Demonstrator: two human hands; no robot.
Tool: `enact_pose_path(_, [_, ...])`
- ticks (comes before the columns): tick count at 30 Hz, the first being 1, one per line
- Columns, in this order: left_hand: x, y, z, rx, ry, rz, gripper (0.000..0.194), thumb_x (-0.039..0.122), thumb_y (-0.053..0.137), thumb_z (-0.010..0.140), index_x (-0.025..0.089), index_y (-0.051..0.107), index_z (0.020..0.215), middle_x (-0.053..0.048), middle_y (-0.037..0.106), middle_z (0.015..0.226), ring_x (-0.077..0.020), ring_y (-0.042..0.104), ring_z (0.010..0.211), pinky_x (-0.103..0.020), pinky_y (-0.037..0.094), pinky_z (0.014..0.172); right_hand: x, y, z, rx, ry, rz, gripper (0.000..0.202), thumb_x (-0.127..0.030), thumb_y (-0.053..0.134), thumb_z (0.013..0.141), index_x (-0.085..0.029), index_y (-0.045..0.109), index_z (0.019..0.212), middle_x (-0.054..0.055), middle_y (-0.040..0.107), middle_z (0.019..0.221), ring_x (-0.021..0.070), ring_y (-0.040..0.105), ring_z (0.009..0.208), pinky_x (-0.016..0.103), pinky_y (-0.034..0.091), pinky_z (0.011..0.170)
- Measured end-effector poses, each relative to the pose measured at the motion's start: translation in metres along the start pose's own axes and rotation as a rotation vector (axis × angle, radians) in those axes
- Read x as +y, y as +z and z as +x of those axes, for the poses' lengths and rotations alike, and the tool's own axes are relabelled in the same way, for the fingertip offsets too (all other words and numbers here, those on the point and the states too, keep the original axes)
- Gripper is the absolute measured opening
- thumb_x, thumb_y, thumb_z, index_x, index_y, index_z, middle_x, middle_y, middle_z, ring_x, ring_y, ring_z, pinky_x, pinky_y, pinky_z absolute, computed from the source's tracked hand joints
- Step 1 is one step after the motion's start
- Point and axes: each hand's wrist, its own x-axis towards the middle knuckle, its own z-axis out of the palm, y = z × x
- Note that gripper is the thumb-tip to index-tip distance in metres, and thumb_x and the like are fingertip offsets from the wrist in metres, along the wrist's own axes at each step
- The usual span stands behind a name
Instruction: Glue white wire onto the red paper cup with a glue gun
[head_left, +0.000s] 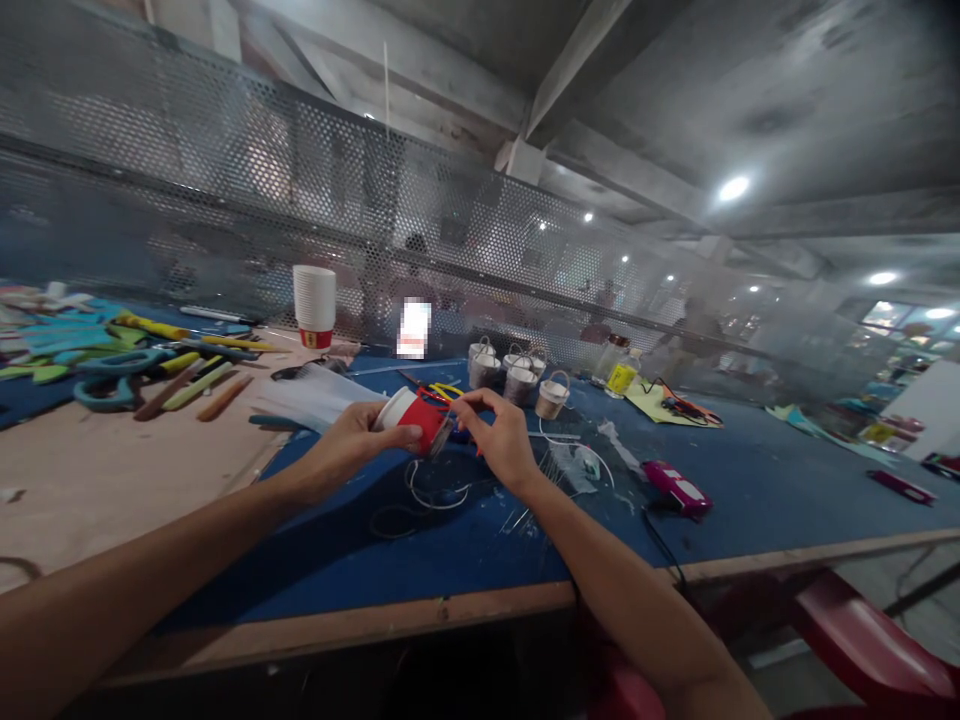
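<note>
A red and white paper cup [420,421] lies tilted on its side above the blue table surface, with my left hand [360,432] wrapped round it. Something clear or shiny shows at the cup's right end, too blurred to name. My right hand [499,432] is at that end, thumb and fingers pinched together; what they hold, if anything, is too small to make out. Just behind the hands lies a tool with yellow and red handles [442,392]. Below the cup, a loop of pale cord [435,500] rests on the table.
Small grey pails [519,380] and a tan one [553,398] stand behind. At left are a cup stack [314,300], scissors [120,380] and knives. A purple device [676,488], thin wires [551,470] and jars [622,375] lie right; a perforated metal screen [465,220] borders the back.
</note>
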Motion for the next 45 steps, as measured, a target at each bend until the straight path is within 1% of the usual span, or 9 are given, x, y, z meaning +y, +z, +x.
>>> enact_pose_path(10, [0.005,0.002,-0.002,0.005,0.001,0.006,0.015,0.031,0.081,0.069,0.017,0.076,0.072,-0.003,0.075,0.07,-0.0172,0.063,0.063,-0.026,0.049,0.065,0.005,0.001,0.0,-0.013,-0.001,0.033,0.025,-0.044,0.06,0.09,-0.02,0.067,0.087,0.0,0.066,0.072,0.0157,0.064,0.07,0.026,0.05,0.069])
enact_pose_path(18, [0.003,0.0,-0.002,0.019,-0.001,0.053,0.018,0.033,0.08,0.07,0.017,0.075,0.077,-0.003,0.075,0.073,-0.0178,0.064,0.066,-0.027,0.049,0.067,0.006,0.001,0.0,-0.006,0.005,0.06,0.024,-0.041,0.061,0.09,-0.019,0.066,0.085,-0.001,0.064,0.067,0.0146,0.063,0.069,0.027,0.049,0.075])
enact_pose_path(22, [0.002,-0.001,-0.002,0.014,0.006,0.059,0.018,0.033,0.08,0.071,0.017,0.074,0.076,-0.002,0.075,0.073,-0.0169,0.063,0.066,-0.026,0.048,0.067,0.007,0.001,0.0,-0.018,0.019,0.059,0.025,-0.043,0.06,0.09,-0.019,0.066,0.084,-0.001,0.064,0.067,0.0145,0.062,0.069,0.027,0.049,0.074])
enact_pose_path(31, [0.001,-0.001,-0.002,0.013,0.018,0.055,0.017,0.032,0.08,0.07,0.017,0.074,0.075,-0.003,0.074,0.071,-0.0175,0.063,0.063,-0.027,0.047,0.064,0.009,0.001,-0.001,-0.064,0.074,0.01,0.028,-0.047,0.057,0.091,-0.021,0.067,0.087,0.0,0.066,0.072,0.0156,0.062,0.069,0.025,0.05,0.062])
enact_pose_path(34, [0.001,-0.001,-0.002,0.012,0.022,0.051,0.017,0.032,0.08,0.069,0.017,0.074,0.075,-0.003,0.074,0.07,-0.0169,0.062,0.062,-0.026,0.046,0.063,0.01,0.001,-0.001,-0.067,0.069,0.014,0.028,-0.047,0.058,0.09,-0.02,0.067,0.087,0.0,0.066,0.072,0.0156,0.063,0.069,0.025,0.05,0.063])
enact_pose_path(40, [0.003,-0.001,-0.004,0.004,0.02,0.038,0.019,0.032,0.081,0.07,0.017,0.072,0.076,-0.001,0.073,0.07,-0.0161,0.061,0.063,-0.025,0.045,0.063,0.011,0.001,0.0,-0.066,0.037,0.032,0.026,-0.044,0.06,0.09,-0.019,0.068,0.085,0.0,0.067,0.071,0.015,0.063,0.069,0.026,0.05,0.072])
enact_pose_path(45, [0.003,-0.002,-0.004,0.001,0.025,0.061,0.02,0.033,0.081,0.07,0.017,0.071,0.075,-0.001,0.072,0.069,-0.0162,0.061,0.061,-0.025,0.044,0.061,0.013,0.002,0.0,-0.074,0.052,0.03,0.027,-0.044,0.061,0.089,-0.018,0.068,0.085,0.0,0.068,0.071,0.015,0.064,0.069,0.026,0.05,0.072])
